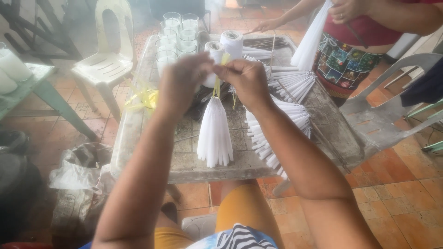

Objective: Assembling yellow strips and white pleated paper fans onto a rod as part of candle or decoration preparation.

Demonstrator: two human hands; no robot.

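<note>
The person's left hand and right hand meet above the desk, fingers pinched shut on a yellow ribbon at the top of a bundle of thin white candles. The bundle hangs upright from the ribbon, fanning out downward — its lower ends just above the desk's near edge. Just right of it lie more white candles in fanned heaps. Behind the hands stand two spools of white string, and beyond them a cluster of glass jars. Loose yellow ribbon lies at the desk's left edge. Across the desk, another person's hand holds a candle bundle; a white plastic chair stands far left.
</note>
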